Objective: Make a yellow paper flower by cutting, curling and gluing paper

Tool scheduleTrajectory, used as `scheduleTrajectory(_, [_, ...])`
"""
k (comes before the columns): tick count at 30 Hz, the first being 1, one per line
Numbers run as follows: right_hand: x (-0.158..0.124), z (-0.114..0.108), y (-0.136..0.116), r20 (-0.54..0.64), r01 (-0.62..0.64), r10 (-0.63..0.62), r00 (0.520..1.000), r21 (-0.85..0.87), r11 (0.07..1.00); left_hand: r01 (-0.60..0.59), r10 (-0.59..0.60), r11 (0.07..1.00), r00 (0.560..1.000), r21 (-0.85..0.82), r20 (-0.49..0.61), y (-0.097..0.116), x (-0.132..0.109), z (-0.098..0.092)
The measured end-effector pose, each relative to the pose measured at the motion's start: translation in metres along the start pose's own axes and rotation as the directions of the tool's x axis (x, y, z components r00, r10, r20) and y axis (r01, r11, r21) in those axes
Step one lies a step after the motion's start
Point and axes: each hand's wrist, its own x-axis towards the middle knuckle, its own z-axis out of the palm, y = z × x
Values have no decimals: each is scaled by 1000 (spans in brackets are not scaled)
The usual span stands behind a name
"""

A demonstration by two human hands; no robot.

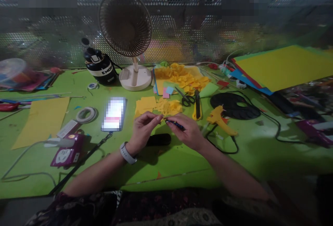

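Note:
My left hand (143,128), with a pale watch band (127,153) at its wrist, is closed in a pinch on a small yellow paper piece (163,119). My right hand (190,131) grips a dark pen-like tool (178,125), its tip at the paper; the exact kind of tool is unclear. Below both hands lies a long black object (160,139), partly covered by the left one. Just beyond the fingers are cut yellow paper pieces (169,106) and flat yellow squares (146,103). Black scissors (187,100) and a yellow box cutter (197,106) rest behind the right hand.
On the green table (182,165), a yellow glue gun (220,120) and black mouse pad (234,105) lie right. A phone (113,114), tape roll (86,115) and purple power adapter (68,149) are left. A fan (135,78) and black bottle (101,68) stand behind.

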Motion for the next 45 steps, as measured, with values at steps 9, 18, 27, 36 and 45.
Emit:
scheduleTrajectory(9, [0,1,0,-18,-2,2,1000,0,1000,21,-18,998,999,-56,42,-4,0,-1])
scheduleTrajectory(18, [0,1,-1,1,-30,30,1000,-13,999,16,-14,998,999,-65,30,-1,0,1])
scheduleTrajectory(27, [-1,1,-1,-5,-24,24,1000,-16,1000,37,-36,998,999,-56,21,-4,0,0])
scheduleTrajectory(36, [-4,2,4,18,5,-5,1000,-33,999,19,-20,998,1000,-53,-6,2,0,2])
scheduleTrajectory(45, [-4,4,2,57,11,-9,998,-39,999,78,-78,994,997,-73,12,-3,1,0])
